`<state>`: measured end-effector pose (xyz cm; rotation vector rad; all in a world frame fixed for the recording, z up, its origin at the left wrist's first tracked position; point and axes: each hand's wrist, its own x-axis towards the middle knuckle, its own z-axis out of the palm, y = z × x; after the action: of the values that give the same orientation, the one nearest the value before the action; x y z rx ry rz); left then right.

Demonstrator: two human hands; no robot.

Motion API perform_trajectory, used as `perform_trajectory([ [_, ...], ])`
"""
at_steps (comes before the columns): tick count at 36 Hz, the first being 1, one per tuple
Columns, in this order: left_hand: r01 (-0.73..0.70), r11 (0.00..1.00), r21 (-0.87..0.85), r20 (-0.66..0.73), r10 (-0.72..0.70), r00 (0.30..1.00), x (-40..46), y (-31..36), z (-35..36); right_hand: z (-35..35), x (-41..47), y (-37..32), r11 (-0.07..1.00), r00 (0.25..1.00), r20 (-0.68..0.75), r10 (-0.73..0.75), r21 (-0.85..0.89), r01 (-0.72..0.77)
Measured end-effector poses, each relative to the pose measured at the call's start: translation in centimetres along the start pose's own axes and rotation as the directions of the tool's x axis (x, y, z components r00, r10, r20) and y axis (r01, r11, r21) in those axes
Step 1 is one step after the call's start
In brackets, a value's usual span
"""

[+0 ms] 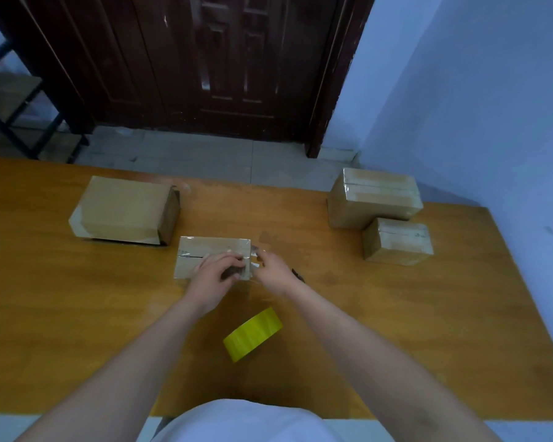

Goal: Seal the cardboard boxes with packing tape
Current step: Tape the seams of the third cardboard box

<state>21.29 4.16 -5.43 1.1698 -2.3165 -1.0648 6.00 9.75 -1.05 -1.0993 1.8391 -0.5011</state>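
A small cardboard box (205,250) lies mid-table with a seam across its top. My left hand (216,274) rests on the box's right half, fingers curled over the top near the seam. My right hand (273,272) sits just off the box's right end and pinches a strip of clear tape (254,256) that hangs over that end. A yellow tape roll (253,334) stands on its edge on the table, nearer to me than both hands.
A larger box (122,210) lies at the back left, its right end open. Two taped boxes, a big one (374,197) and a small one (396,240), sit at the back right. The wooden table (61,298) ends by a floor, door and shelf frame.
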Motion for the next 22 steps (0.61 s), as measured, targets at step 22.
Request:
perform_trajectory([
  [22, 0.003, 0.999, 0.048, -0.008, -0.002, 1.000, -0.1, 0.1, -0.1, -0.1, 1.0, -0.6, 0.978, 0.974, 0.223, 0.028, 0.194, -0.073],
])
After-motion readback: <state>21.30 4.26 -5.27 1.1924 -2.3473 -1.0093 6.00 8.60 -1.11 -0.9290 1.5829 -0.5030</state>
